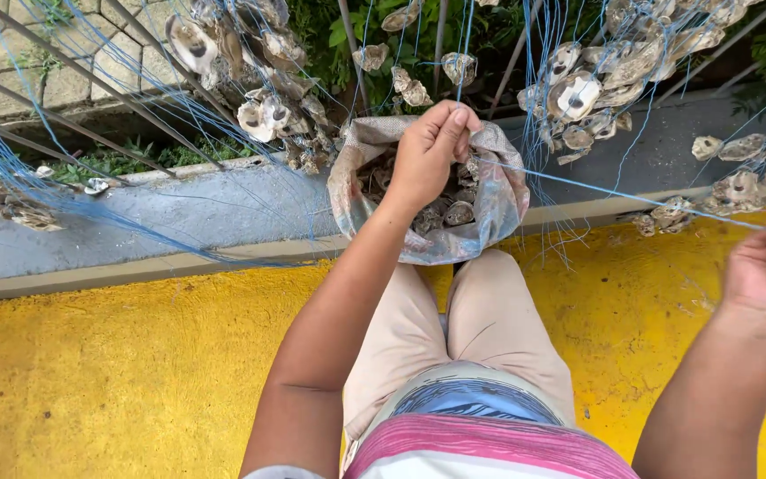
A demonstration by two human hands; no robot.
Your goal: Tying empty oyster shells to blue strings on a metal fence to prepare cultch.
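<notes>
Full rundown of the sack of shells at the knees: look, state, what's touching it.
The sack looks like thin, crumpled, translucent woven plastic, greyish-tan. Its mouth is open, rim rolled outward, holding grey oyster shells. It rests against the knees on the yellow floor's edge. The left hand hovers over its mouth, pinching blue line that crosses the rim.

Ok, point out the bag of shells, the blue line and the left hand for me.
bag (507, 200), head view, on its right cloth wall.
blue line (613, 193), head view, on the taut stretch between the hands.
left hand (432, 151), head view, on the back of the hand.
</notes>
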